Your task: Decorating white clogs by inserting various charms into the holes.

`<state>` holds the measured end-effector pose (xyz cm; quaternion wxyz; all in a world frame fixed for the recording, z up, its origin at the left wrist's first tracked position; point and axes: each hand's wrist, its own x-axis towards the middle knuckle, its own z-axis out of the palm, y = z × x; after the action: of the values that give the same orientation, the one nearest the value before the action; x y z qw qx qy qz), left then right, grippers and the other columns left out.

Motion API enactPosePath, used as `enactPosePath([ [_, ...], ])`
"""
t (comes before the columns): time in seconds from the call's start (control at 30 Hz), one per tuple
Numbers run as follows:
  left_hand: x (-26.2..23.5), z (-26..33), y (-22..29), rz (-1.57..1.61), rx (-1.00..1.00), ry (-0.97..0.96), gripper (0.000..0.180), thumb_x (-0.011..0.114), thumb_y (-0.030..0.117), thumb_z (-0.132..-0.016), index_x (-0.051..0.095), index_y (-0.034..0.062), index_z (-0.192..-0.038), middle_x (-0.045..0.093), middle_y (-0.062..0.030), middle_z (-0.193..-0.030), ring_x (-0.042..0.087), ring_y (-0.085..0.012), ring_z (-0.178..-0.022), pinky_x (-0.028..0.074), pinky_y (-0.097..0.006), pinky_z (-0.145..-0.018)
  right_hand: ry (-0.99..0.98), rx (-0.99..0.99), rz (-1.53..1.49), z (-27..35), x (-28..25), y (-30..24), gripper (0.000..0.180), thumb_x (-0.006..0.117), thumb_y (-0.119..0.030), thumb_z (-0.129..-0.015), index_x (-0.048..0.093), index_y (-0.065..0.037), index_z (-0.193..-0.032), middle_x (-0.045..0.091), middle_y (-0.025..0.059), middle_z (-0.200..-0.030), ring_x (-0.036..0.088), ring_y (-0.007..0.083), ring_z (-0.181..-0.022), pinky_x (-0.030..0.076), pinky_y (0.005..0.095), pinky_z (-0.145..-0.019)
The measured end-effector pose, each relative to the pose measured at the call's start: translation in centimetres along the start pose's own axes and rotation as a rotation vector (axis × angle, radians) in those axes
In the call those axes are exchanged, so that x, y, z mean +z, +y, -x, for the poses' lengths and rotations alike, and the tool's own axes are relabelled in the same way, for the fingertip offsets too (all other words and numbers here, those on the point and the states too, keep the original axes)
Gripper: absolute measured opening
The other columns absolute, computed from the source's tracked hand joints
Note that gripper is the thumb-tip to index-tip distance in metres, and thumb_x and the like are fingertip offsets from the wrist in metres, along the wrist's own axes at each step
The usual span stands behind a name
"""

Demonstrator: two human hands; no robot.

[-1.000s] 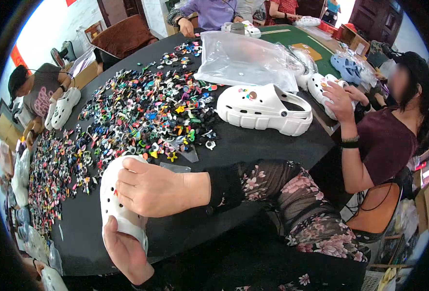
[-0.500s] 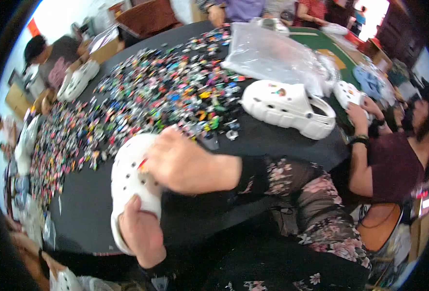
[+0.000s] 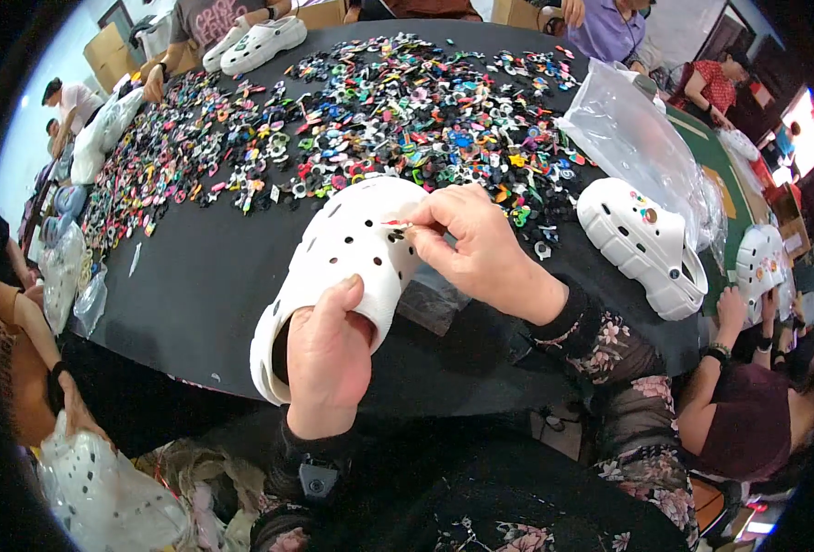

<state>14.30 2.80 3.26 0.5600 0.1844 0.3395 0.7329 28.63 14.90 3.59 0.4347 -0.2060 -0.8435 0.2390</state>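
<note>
A white clog with round holes (image 3: 320, 239) is tilted over the near side of the black table, toe pointing away from me. My left hand (image 3: 329, 368) grips it at the foot opening, thumb on the upper; its other fingers are hidden inside. My right hand (image 3: 485, 248) pinches a small red-and-white shoe charm (image 3: 395, 223) against the clog's upper among the holes. Whether its stem sits in a hole cannot be seen. Beyond the toe spreads a big heap of colourful shoe charms (image 3: 398, 120).
Another white clog (image 3: 632, 239) with a few charms stands at right, beside a clear plastic bag (image 3: 632, 124). A green board (image 3: 729, 166) lies beyond. People sit around the table (image 3: 186, 304); one at right holds a decorated clog (image 3: 761, 262). Bagged clogs (image 3: 103, 488) are at lower left.
The view has swung, so the table and clogs appear shifted. My right hand, blurred over the clog's side before, now pinches the charm at its upper. My left hand keeps its hold.
</note>
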Motion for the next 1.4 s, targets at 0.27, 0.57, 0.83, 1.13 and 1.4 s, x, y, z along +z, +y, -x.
enactPosePath([
  [0.27, 0.0, 0.1, -0.8, -0.029, 0.048, 0.026, 0.047, 0.055, 0.001, -0.089, 0.045, -0.0028, -0.134, 0.056, -0.0124, -0.129, 0.056, -0.0217, -0.117, 0.046, -0.036, -0.098, 0.064, -0.423, 0.522, 0.3, 0.6, 0.1, 0.013, 0.067, -0.010, -0.073, 0.057, -0.007, -0.082, 0.056, 0.0064, -0.079, 0.054, 0.0240, -0.075, 0.040, 0.0388, -0.075],
  [0.57, 0.4, 0.6, -1.1, -0.065, -0.010, 0.116, 0.033, 0.057, 0.004, -0.089, 0.056, -0.0004, -0.122, 0.063, -0.0060, -0.113, 0.063, -0.0140, -0.095, 0.053, -0.028, -0.076, -0.010, -0.512, 0.745, 0.9, 1.2, -0.2, 0.011, 0.059, -0.015, -0.074, 0.059, -0.006, -0.080, 0.057, 0.0059, -0.079, 0.054, 0.0225, -0.076, 0.041, 0.0387, -0.079],
  [0.83, 1.6, 1.0, -1.8, -0.207, -0.027, 0.122, 0.045, 0.051, 0.001, -0.085, 0.050, -0.0054, -0.130, 0.060, -0.0111, -0.125, 0.060, -0.0188, -0.109, 0.048, -0.030, -0.089, -0.137, -0.541, 0.719, 1.3, 0.0, -0.8, 0.020, 0.059, -0.015, -0.072, 0.065, -0.002, -0.086, 0.060, 0.0049, -0.084, 0.056, 0.0204, -0.086, 0.041, 0.0388, -0.087],
  [1.13, 1.7, 1.2, -2.6, -0.197, -0.018, 0.139, 0.050, 0.050, -0.002, -0.085, 0.046, -0.0061, -0.134, 0.055, -0.0138, -0.132, 0.056, -0.0213, -0.119, 0.046, -0.033, -0.098, -0.287, -0.417, 0.610, 1.5, -0.7, -0.9, 0.024, 0.056, -0.013, -0.075, 0.065, 0.000, -0.093, 0.061, 0.0053, -0.093, 0.056, 0.0208, -0.095, 0.038, 0.0370, -0.091],
  [1.4, 1.1, 1.3, -3.9, -0.297, 0.141, 0.040, 0.048, 0.049, -0.003, -0.085, 0.047, -0.0074, -0.133, 0.056, -0.0143, -0.131, 0.056, -0.0219, -0.118, 0.045, -0.033, -0.099, -0.384, -0.350, 0.577, 2.0, -0.9, -1.1, 0.033, 0.061, -0.006, -0.072, 0.063, 0.004, -0.103, 0.059, 0.0080, -0.099, 0.055, 0.0250, -0.098, 0.039, 0.0395, -0.090],
])
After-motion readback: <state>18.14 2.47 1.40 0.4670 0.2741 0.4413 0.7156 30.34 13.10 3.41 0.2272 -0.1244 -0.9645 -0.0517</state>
